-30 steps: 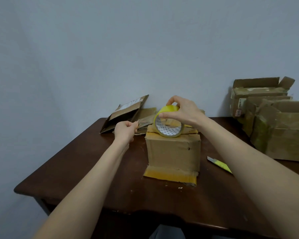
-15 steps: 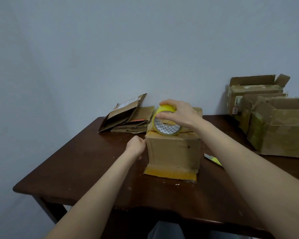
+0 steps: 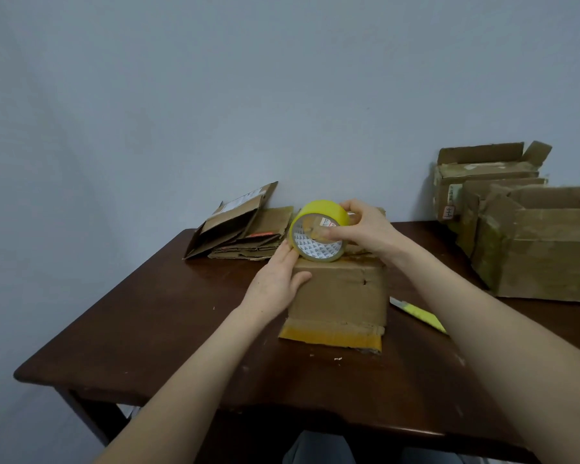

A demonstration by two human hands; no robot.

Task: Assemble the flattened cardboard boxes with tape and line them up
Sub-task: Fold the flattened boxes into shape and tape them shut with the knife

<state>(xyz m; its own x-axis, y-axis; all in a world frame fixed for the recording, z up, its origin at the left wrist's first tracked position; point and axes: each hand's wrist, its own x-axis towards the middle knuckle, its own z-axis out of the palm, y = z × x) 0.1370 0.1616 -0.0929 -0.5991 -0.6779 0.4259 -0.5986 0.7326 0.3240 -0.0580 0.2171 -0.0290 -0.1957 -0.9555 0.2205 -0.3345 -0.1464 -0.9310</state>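
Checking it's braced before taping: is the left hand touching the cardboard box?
Touching. Head view: the left hand lies flat against the left edge of the cardboard box, thumb on its front.

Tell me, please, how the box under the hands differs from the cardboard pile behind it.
The box stands erected; the cardboard pile lies folded flat. The box sits nearer the person, the pile behind it to the left. The left hand rests against the box's side and the right hand holds the tape roll on its top; nothing touches the pile. Both are worn brown cardboard.
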